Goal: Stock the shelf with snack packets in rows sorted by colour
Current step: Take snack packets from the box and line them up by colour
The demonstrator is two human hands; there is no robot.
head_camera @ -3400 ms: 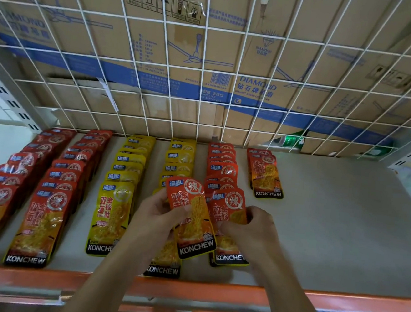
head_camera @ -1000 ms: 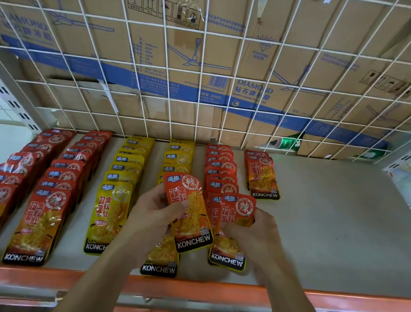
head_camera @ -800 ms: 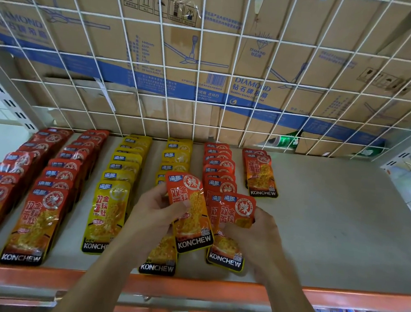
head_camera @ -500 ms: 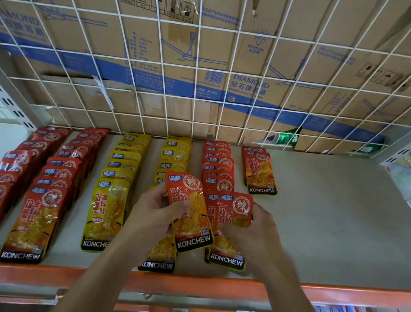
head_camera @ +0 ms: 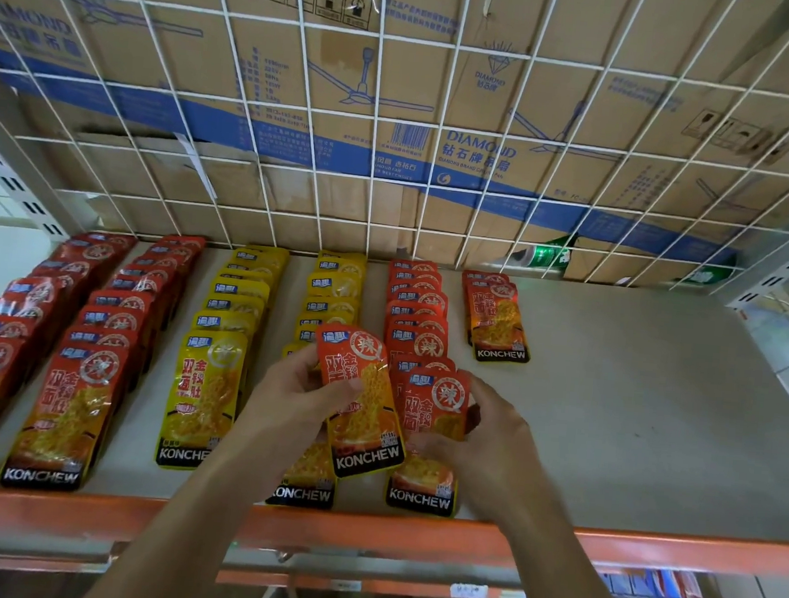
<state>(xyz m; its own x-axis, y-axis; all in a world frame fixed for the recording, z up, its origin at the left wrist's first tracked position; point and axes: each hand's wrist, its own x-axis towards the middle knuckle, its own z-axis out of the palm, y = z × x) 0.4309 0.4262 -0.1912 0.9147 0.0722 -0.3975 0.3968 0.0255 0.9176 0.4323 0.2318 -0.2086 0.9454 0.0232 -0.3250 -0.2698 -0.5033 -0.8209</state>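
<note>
- Head view, the only one: shelf [head_camera: 649,416] w/ six rows of snack pkts running front-to-back, overlapped like tiles. The red rows [head_camera: 115,307] sit at the left end and the yellow rows [head_camera: 234,306] in the middle. Right of those come a full orange row [head_camera: 418,301] and a short orange row [head_camera: 496,317], just a few pkts up by the back edge.
- Left hand [head_camera: 298,400] grasps a loose orange pkt [head_camera: 364,406] by its left side, thumb on the face, raised over the front of the second yellow row. Long axis approx. front-to-back, a bit tilted, logo end toward the front edge.
- Right hand [head_camera: 489,445] grips the front pkt [head_camera: 438,407] of the full orange row: fingers curled round its right edge, thumb across the face. Can't tell if it's flat on the shelf or lifted a touch.
- From here the loose orange pkt overlaps the front pkt's left edge.
- What the next move turns on, imo: the short orange row lies back and to the right of both hands, w/ bare shelf btwn it and the front edge.
- The right hand is nearer that row. The left hand's pkt would have to cross over the right hand or be passed across. Its axis already roughly matches the rows, so prob. little turning is needed.
- Behind: wire grid [head_camera: 376,115], cardboard boxes [head_camera: 567,99]. An orange beam [head_camera: 671,545] runs along the front edge.
</note>
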